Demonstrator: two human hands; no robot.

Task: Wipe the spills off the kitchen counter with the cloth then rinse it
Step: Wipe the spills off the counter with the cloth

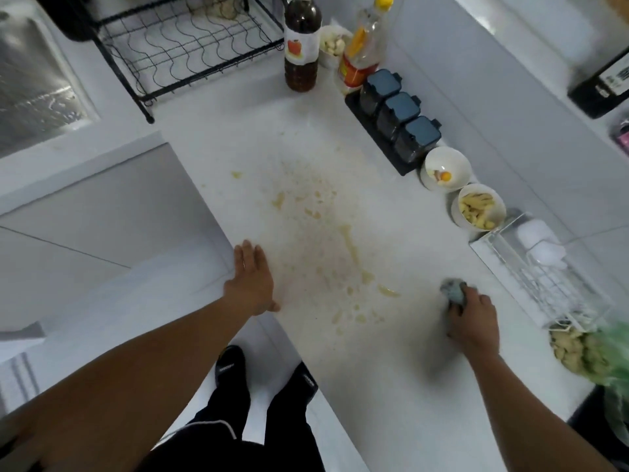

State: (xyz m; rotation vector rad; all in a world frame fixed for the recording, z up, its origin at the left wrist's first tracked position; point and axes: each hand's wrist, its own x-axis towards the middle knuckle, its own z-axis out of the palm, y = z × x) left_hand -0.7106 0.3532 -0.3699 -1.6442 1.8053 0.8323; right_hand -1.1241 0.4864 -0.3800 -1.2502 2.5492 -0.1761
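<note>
My right hand point(473, 320) is clenched round the bunched grey-blue cloth point(454, 292), pressed on the white stone counter point(391, 352) just beside the yellowish greasy spill point(323, 247); left hand point(252, 279) flat, fingers spread, empty, at the edge; risk: a wide sweep smears grease or knocks the white bowl of pale cut pieces point(478, 207).

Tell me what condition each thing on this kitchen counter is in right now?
counter: smeared, unwiped
spills: yellowish, spread out
cloth: bunched, gripped
right hand: closed on cloth
left hand: flat, open at counter edge
dark bottle: upright
egg bowl: holds yolk
dish rack: mostly empty
</note>
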